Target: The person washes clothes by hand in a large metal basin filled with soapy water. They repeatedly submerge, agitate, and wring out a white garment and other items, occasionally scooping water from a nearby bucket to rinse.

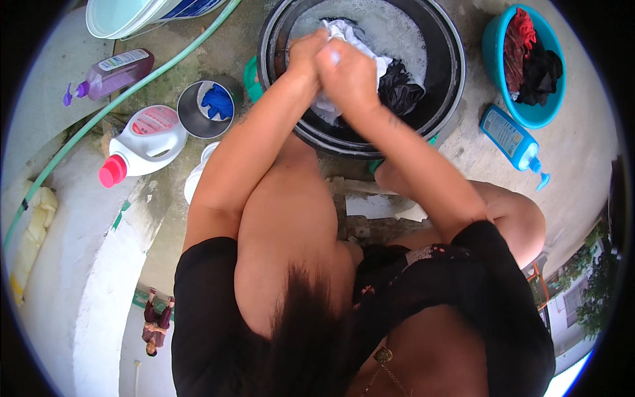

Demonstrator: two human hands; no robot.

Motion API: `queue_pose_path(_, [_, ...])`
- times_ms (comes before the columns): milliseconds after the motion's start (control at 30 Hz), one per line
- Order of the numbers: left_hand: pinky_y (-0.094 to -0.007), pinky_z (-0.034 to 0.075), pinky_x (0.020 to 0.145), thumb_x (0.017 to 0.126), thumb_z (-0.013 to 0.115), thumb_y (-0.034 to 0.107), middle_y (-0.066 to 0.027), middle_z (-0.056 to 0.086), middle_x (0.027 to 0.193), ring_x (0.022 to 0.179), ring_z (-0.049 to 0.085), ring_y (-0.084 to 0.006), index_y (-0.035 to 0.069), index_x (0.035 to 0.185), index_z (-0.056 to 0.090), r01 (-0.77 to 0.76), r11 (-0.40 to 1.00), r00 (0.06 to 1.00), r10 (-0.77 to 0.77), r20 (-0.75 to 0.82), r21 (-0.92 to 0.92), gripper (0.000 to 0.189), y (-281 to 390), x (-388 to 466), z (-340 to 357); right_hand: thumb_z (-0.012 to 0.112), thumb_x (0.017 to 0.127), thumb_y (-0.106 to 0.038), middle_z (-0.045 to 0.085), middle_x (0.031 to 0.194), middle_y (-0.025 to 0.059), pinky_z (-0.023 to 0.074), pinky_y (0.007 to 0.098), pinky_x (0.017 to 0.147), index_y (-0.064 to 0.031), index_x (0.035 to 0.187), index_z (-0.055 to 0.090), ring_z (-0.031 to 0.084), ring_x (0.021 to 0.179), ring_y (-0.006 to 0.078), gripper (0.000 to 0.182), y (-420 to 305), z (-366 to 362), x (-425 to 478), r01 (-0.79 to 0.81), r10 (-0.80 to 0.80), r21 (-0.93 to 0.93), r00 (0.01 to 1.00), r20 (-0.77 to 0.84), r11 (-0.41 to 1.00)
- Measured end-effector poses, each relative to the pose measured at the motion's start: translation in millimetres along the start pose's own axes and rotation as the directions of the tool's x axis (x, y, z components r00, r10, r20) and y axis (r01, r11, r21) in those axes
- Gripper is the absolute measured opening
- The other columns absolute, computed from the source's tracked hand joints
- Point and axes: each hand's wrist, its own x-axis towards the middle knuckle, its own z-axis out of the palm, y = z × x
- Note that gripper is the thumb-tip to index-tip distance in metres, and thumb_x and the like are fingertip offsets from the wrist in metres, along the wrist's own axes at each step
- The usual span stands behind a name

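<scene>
Before me stands a round black tub [442, 64] holding cloudy, foamy water [399, 30]. Over it my left hand [306, 54] and my right hand [349, 71] press together, both gripping a wet white cloth [354, 37]. Part of that cloth is hidden behind my fingers, and a lower portion hangs beneath my hands near the tub's front wall. My right hand is slightly blurred. Bunched dark cloth [403, 94] lies in the water just right of the white one.
At right are a teal basin [491, 47] of red and black clothes and a blue pump bottle [511, 139]. Leftward are a metal pot [198, 121] with blue cloth, a white jug [149, 141], a purple bottle [119, 74], a green hose [106, 110], a bucket [111, 20] and a distant person [156, 325].
</scene>
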Motion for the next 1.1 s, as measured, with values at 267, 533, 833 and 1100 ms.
queue_pose_path(267, [-0.0391,0.048,0.06,0.09,0.052,0.022,-0.0104,0.062,0.078,0.065,0.058,-0.0224,0.004,0.08,0.061,0.025,0.998,0.999,-0.026,0.027,0.056,0.023,15,0,1,0.057,0.085,-0.028,0.062,0.077,0.0236,0.0498,0.0414,0.068,-0.0052,0.083,0.066,0.062,0.074,0.0403,0.024,-3,-1,-3,0.005,-0.005,0.027,1.0,-0.007,1.0])
queue_pose_path(533, [-0.0292,0.047,0.065,0.088,0.06,0.022,-0.0068,0.064,0.079,0.069,0.057,-0.013,-0.005,0.088,0.063,-0.13,0.991,0.991,0.13,0.011,0.013,0.026,15,-19,34,0.062,0.084,-0.025,0.063,0.069,0.0089,0.0478,0.0338,0.064,-0.0033,0.081,0.064,0.059,0.066,0.0233,0.022,85,-48,52,-0.369,0.377,0.093,0.922,-0.086,0.925])
queue_pose_path(833, [-0.0339,0.054,0.078,0.085,0.068,0.019,-0.0181,0.065,0.108,0.093,0.066,-0.0245,-0.012,0.115,0.057,0.325,0.942,0.943,-0.329,0.041,0.081,0.045,4,-25,-6,0.075,0.074,-0.019,0.056,0.121,0.0227,0.0462,0.0341,0.091,0.0001,0.137,0.037,0.058,0.108,0.0275,0.076,94,-86,7,-0.623,0.554,0.076,0.739,0.383,0.778])
queue_pose_path(1100, [-0.0319,0.05,0.08,0.09,0.061,0.016,-0.0118,0.062,0.113,0.102,0.062,-0.0208,0.0,0.118,0.052,-0.038,0.992,0.964,0.067,0.258,-0.118,0.034,34,-41,-9,0.066,0.085,-0.031,0.066,0.098,0.0167,0.0475,0.0364,0.086,0.0,0.106,0.065,0.062,0.088,0.0355,0.038,84,-98,23,0.044,-0.013,-0.26,0.993,0.118,0.965])
